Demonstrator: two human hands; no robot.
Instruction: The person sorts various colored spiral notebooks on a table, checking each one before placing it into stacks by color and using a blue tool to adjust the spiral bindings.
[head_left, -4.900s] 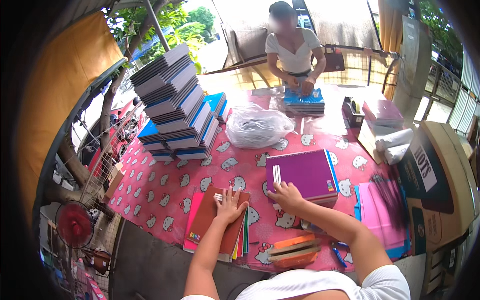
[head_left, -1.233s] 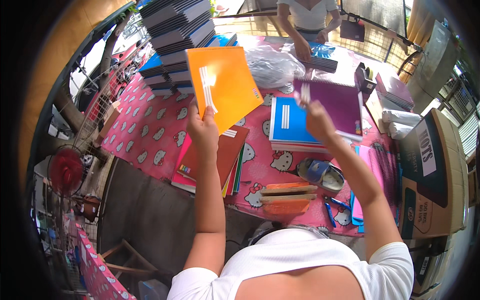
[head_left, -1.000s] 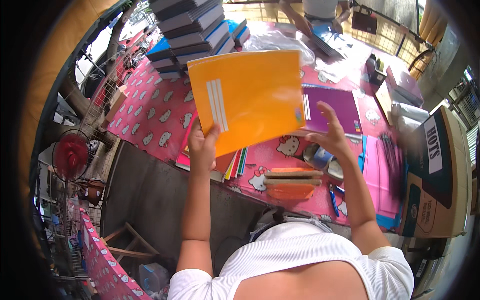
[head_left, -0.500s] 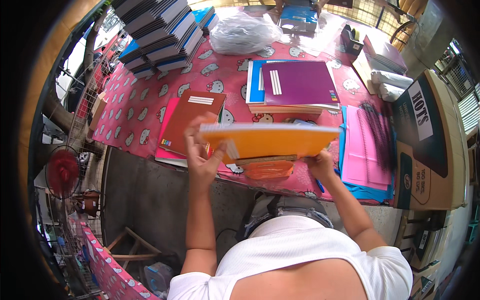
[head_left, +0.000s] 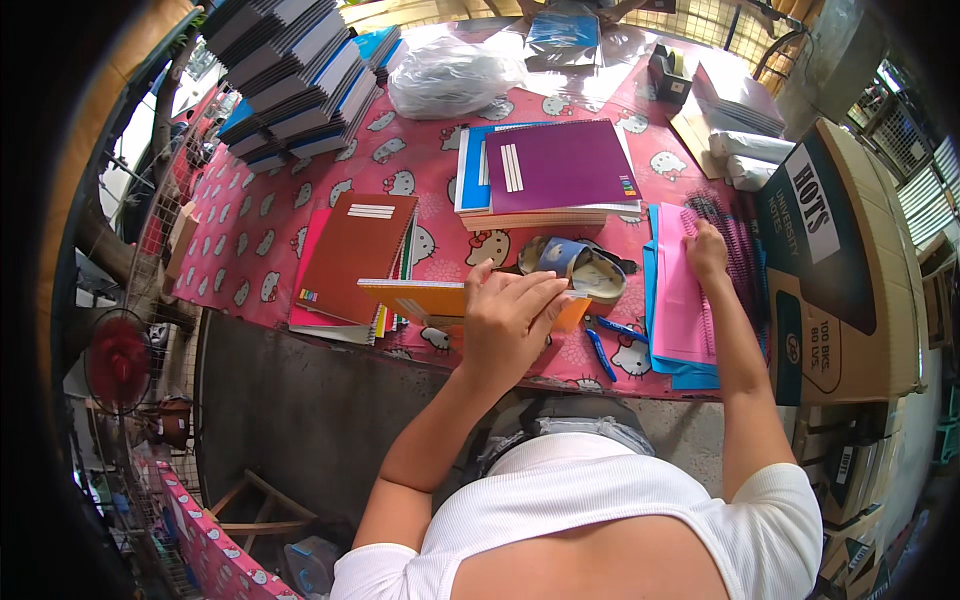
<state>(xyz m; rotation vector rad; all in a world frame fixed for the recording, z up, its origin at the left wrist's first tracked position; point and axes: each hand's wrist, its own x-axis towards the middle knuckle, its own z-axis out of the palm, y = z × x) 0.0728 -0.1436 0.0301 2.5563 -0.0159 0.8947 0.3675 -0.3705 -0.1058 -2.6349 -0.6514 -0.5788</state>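
Observation:
An orange notebook (head_left: 410,295) stands on its edge near the table's front. My left hand (head_left: 512,318) is closed round its upper edge, the fingers partly hiding it. To the right, my right hand (head_left: 708,252) is over the pink sheets (head_left: 676,310), with its fingertips closed on a thin dark spiral coil (head_left: 688,218). More dark spiral coils (head_left: 742,240) lie beside that hand. Behind the orange notebook sits a slipper (head_left: 572,262). Blue-handled pliers (head_left: 602,352) rest between the notebook and the pink sheets.
Brown notebooks (head_left: 358,250) lie at left; a purple notebook (head_left: 565,165) tops a central stack. Tall notebook piles (head_left: 290,90), a plastic bag (head_left: 450,75) and a tape dispenser (head_left: 670,75) stand farther back. A cardboard box (head_left: 850,270) borders the right. Another person's hands show at the far edge.
My right hand has let go of the orange notebook and moved right to the coils. My left hand has shifted right along the notebook, now lower. The slipper and pliers have come into clearer view.

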